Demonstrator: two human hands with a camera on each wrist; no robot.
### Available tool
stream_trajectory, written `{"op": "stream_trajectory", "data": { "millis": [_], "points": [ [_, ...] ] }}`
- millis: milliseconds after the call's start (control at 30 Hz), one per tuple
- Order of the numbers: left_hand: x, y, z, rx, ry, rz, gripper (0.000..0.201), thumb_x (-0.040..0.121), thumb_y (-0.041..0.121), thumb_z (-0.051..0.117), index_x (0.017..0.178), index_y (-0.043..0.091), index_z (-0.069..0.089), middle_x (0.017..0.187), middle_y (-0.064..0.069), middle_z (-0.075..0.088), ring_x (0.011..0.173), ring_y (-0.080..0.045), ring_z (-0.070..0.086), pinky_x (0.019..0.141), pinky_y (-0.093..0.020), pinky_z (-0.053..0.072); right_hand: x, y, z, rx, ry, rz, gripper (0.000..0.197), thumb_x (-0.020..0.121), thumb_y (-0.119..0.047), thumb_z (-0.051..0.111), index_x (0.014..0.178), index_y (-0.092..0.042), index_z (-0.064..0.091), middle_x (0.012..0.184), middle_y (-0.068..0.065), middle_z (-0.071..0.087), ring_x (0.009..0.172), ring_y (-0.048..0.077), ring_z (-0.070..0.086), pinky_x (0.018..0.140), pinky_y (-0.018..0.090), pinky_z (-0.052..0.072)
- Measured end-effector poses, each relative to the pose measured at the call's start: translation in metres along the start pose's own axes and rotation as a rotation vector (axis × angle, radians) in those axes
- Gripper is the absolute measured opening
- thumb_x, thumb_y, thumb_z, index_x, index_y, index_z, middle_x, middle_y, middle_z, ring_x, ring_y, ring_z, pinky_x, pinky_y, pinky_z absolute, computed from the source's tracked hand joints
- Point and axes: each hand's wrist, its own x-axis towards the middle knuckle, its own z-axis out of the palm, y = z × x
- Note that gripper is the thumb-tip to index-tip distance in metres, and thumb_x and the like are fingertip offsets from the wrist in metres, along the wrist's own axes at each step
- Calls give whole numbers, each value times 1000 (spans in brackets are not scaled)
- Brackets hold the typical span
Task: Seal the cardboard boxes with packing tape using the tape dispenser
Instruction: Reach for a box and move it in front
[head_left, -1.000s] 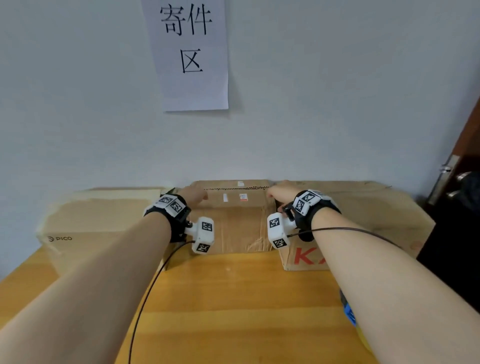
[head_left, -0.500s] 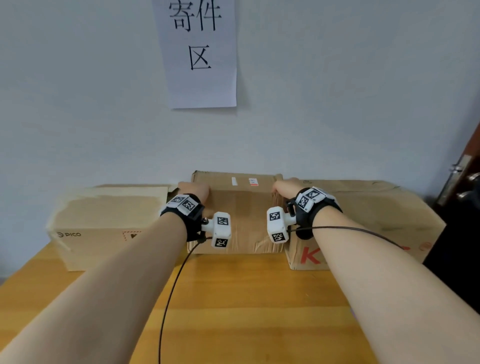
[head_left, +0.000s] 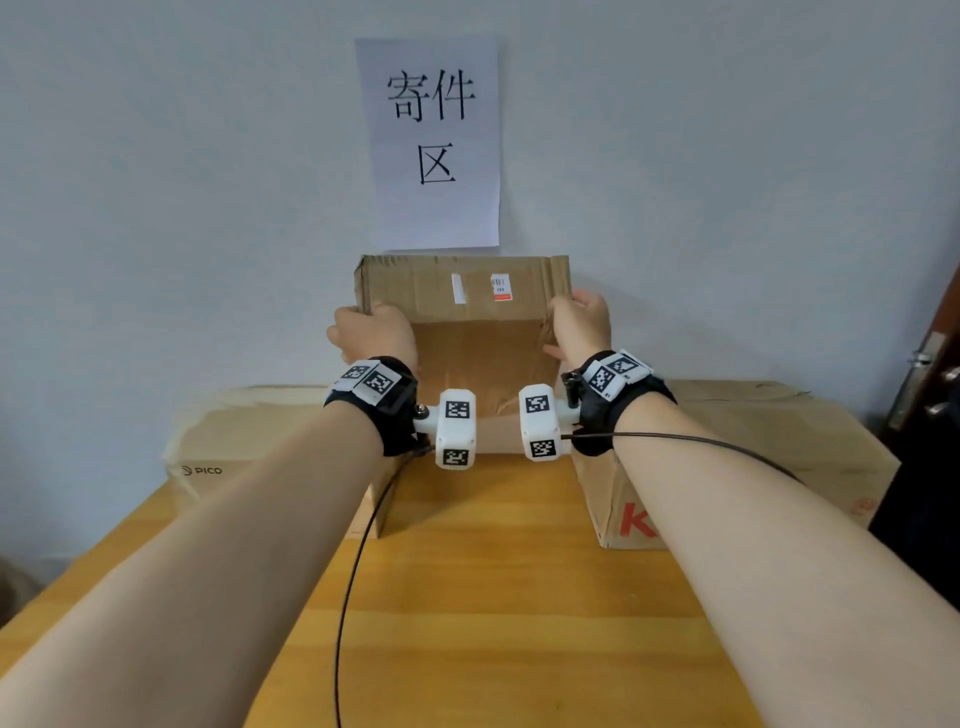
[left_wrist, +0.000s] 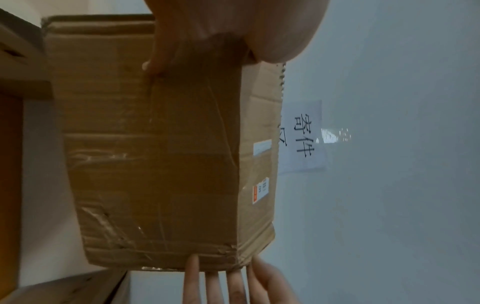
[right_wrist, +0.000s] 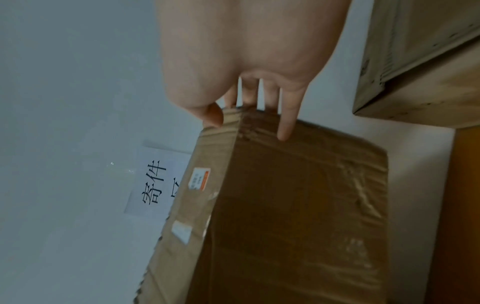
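- The wooden table lies nearest, with the two forearms reaching over it; each wrist wears a black band with a white marker-covered camera block, and a thin black cable trails from the left one.
- Beyond the wrists, the middle cardboard box is held up off the table, tilted, between the two side boxes. The left hand grasps its left edge, thumb on one face and fingers on the other, and the right hand grasps its right edge the same way.
- Old clear tape and a small orange-edged label show on that box.
- Further back, a pale box printed PICO sits left and a brown box with red lettering sits right, both on the table against the wall.
- On the wall hangs one paper sign.
- Count: three boxes, two hands, one sign; no tape dispenser is in view.
- Progress, as I judge it: early. A box is only being fetched; no fresh tape appears laid, so sealing is left for all three.
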Motion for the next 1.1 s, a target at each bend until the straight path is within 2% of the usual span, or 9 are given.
{"op": "stream_trajectory", "data": {
  "millis": [100,200,433,567,633,767,933,1033,1100],
  "points": [
    [11,4,-13,-66,94,-32,31,100,22,47,124,3,54,133,-14,46,114,-36,56,95,-42,46,-3,-3,6,57,-84,8,44,92,-6,51,135,-13,54,97,-1,59,87,17,60,90,48,58],
    [21,7,-25,-86,167,-30,31,101,25,47,125,6,52,135,-10,45,120,-34,53,99,-44,44,-4,0,16,111,-173,42,48,86,-6,54,132,-19,57,120,11,63,110,29,63,85,47,60],
    [41,-3,-49,-52,301,105,47,92,8,49,136,20,38,141,-10,32,114,-29,56,87,-29,45,-17,19,46,-112,-533,67,52,83,-26,68,134,-25,56,131,4,63,119,27,62,98,53,53],
    [42,-8,-59,-9,220,164,60,92,8,53,146,26,34,153,-9,23,116,-24,55,94,-24,44,-22,35,60,-230,-759,148,51,94,-30,66,142,-29,49,137,-4,59,119,24,62,84,43,59],
    [41,-8,-58,24,138,187,54,96,13,55,146,22,37,152,-7,29,111,-16,53,86,-18,41,-29,34,69,-296,-869,109,49,103,-30,55,149,-24,42,144,-4,56,128,22,57,98,44,54],
    [39,-5,-49,36,-29,270,45,96,8,55,140,16,46,146,-4,42,123,-16,50,95,-21,40,-34,36,90,-324,-977,149,63,103,-56,40,155,-23,33,153,-6,47,136,31,49,113,58,37],
    [25,4,-43,208,-51,477,26,89,14,53,101,31,67,128,2,52,130,-21,40,109,-39,35,-29,46,101,-248,-1184,224,71,101,-64,27,159,-23,25,163,-6,31,147,36,31,111,67,33],
    [19,10,-34,77,-233,438,27,84,13,49,86,37,62,113,5,58,117,-18,52,94,-36,45,-25,44,91,-314,-1164,203,72,100,-68,28,155,-23,34,158,-5,40,143,33,40,110,65,36],
    [12,12,-25,-16,-304,369,26,86,9,47,90,28,64,98,3,62,87,-13,59,72,-28,48,-18,43,73,-375,-1096,166,68,99,-68,29,150,-25,43,151,-7,49,135,30,51,110,62,38]
  ]
}}
